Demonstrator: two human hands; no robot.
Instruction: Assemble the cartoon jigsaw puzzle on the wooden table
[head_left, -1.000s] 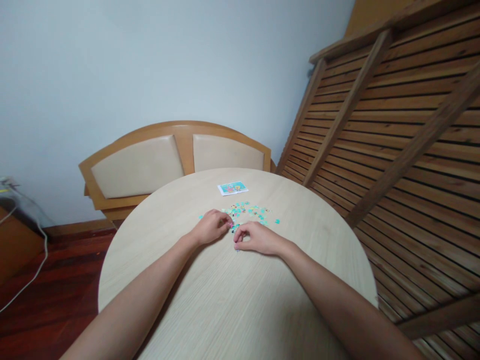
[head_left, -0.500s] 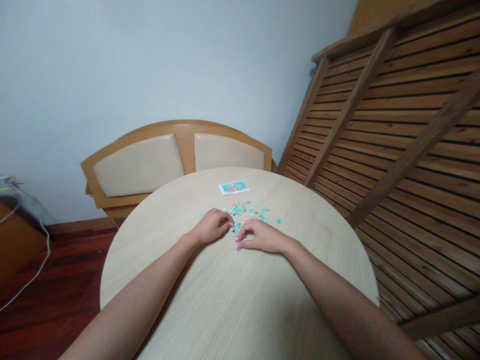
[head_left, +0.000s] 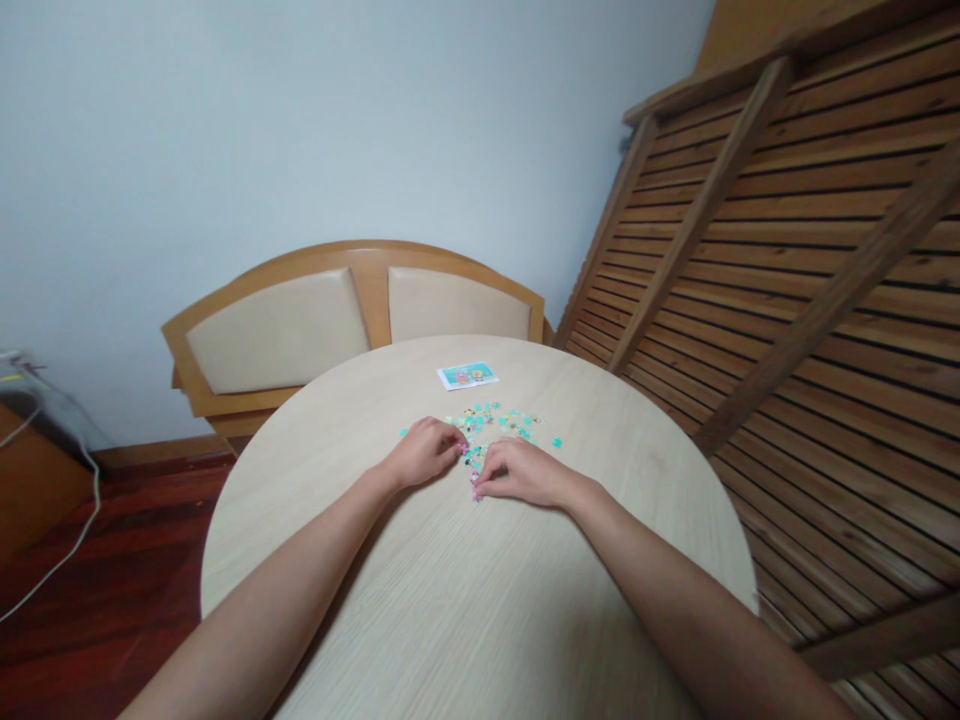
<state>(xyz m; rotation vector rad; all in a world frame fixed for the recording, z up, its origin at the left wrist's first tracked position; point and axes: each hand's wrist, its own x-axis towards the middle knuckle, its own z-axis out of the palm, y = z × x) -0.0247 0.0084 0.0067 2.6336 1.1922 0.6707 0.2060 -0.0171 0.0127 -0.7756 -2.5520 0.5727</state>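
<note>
My left hand (head_left: pixel 424 452) rests low over the round table (head_left: pixel 420 600), its fingers curled and pinched on a small pink jigsaw puzzle piece (head_left: pixel 463 449). Just right of it, my right hand (head_left: pixel 525 472) has thumb and forefinger closed at a few joined pink puzzle pieces (head_left: pixel 476 487) lying on the tabletop. Beyond both hands spreads a loose scatter of small teal, yellow and dark puzzle pieces (head_left: pixel 487 413). Part of this scatter is hidden behind my fingers.
A picture card (head_left: pixel 468 376), teal with cartoon figures, lies behind the scattered pieces. One teal piece (head_left: pixel 556 442) sits apart on the right. A padded headboard (head_left: pixel 371 262) stands behind the table, and a slatted wooden frame (head_left: pixel 750 260) leans at the right.
My right thumb and forefinger have closed together at the pink pieces; before, they were farther apart. My left hand has stayed in place.
</note>
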